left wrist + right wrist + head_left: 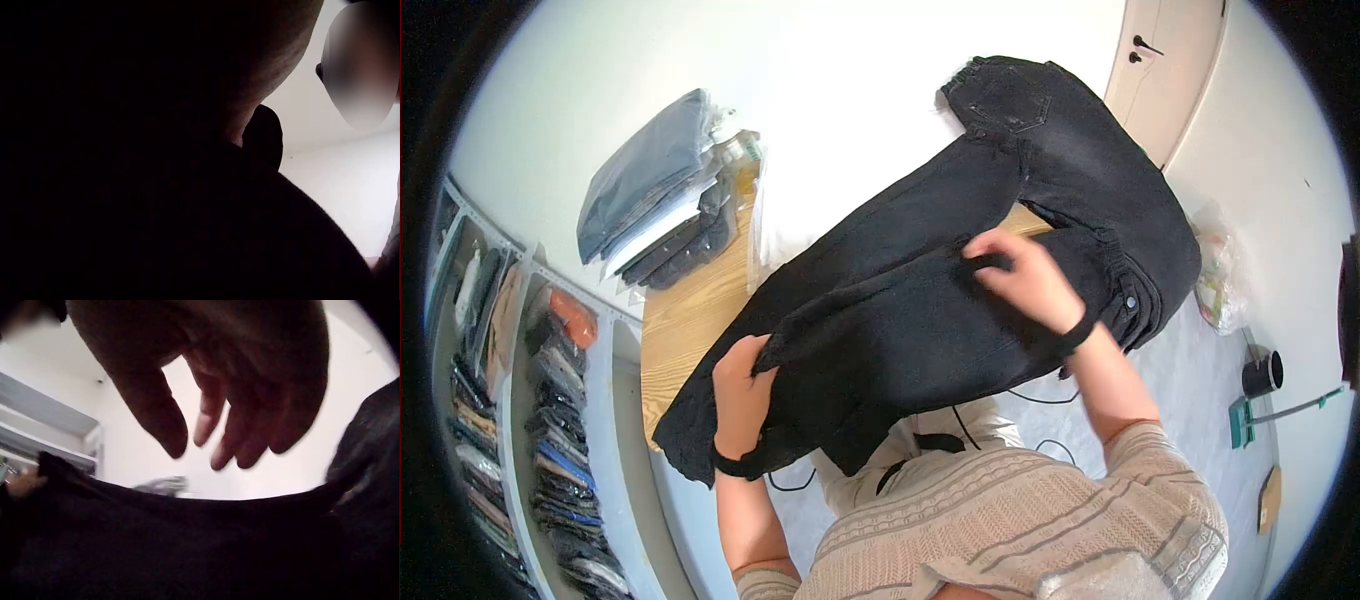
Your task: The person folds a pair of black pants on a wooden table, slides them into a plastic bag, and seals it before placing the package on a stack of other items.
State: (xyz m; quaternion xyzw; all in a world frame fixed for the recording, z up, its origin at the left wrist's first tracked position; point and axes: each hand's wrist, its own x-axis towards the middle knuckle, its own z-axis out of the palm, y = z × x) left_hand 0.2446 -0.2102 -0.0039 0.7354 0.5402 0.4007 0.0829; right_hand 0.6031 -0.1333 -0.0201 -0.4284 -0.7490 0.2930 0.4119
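Observation:
A pair of black jeans [880, 330] lies spread across the wooden table, its legs stretching toward the left. A back pocket shows near the far end and a metal button at the right. At the lower left, my left hand [742, 390] grips the edge of the upper leg; its fingertips are partly covered by fabric. The left wrist view is mostly dark. My right hand [1032, 280] is over the middle of the upper leg. In the right wrist view, the right hand's fingers [165, 425] hang loosely bent above the cloth edge, holding nothing.
A stack of bagged garments [655, 190] stands at the table's [690, 310] back left. Shelves [615, 400] full of packed clothes line the left side. A clear plastic bag [1220, 270], a black bin [1262, 372] and a green dustpan [1242, 425] are on the right.

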